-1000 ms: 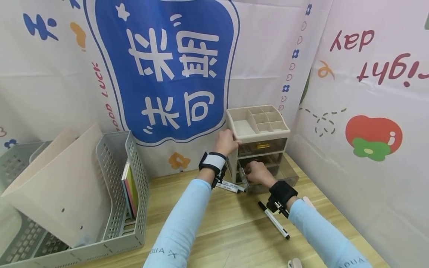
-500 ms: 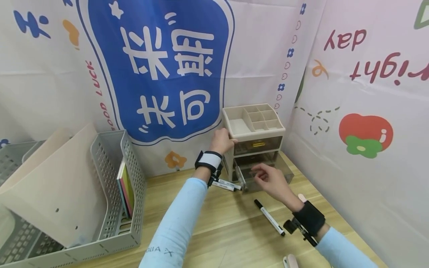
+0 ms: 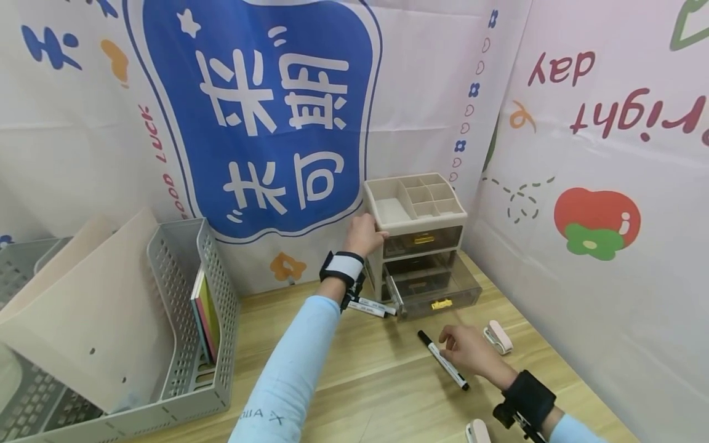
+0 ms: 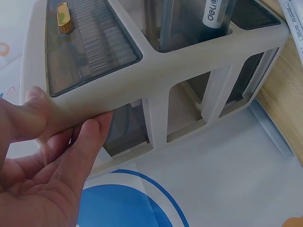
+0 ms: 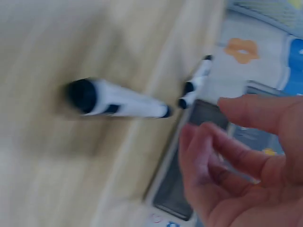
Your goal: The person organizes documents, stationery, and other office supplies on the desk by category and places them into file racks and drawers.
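Note:
A cream desktop drawer organizer (image 3: 418,225) stands at the back, its clear middle drawer (image 3: 462,296) pulled out. My left hand (image 3: 364,235) grips the organizer's left side, thumb on the front frame and fingers round the side edge in the left wrist view. Inside the drawer, a white labelled marker (image 4: 214,13) shows in that view. My right hand (image 3: 473,352) holds nothing; its fingers are loosely bent, thumb apart from them. Just left of it on the table lies a white marker with black ends (image 3: 445,363), blurred in the right wrist view.
Two white markers (image 3: 372,309) lie by the organizer's front left corner. A small pink stapler (image 3: 498,336) sits right of my right hand, another pink item (image 3: 478,432) at the front edge. A grey file rack (image 3: 221,344) with folders and booklets fills the left.
My right hand has come out of the drawer and moved down and right to beside the loose marker. My left hand keeps its grip on the organizer. The drawer stays pulled out.

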Demonstrator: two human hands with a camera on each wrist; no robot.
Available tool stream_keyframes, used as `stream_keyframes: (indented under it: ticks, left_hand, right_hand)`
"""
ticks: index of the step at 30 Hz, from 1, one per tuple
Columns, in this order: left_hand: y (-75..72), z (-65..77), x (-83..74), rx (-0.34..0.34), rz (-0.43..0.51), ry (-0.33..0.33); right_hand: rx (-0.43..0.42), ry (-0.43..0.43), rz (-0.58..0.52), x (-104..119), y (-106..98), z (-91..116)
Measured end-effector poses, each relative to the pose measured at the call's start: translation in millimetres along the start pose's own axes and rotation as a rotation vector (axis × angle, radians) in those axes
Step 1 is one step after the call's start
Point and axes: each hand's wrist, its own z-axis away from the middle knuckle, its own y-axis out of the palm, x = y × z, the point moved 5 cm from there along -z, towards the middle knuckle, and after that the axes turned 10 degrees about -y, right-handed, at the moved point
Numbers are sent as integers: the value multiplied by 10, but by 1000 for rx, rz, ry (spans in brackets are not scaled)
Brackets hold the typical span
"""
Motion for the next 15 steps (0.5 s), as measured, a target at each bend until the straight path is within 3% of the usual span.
stream_keyframes:
  ticks: [4, 15]
  left_hand:
    - [9, -3, 7, -5, -6, 5]
    - [-11, 4, 4, -4, 5, 4]
  right_hand:
    - [13, 86, 29, -139, 146, 35]
    - [12, 128, -34, -289, 348, 30]
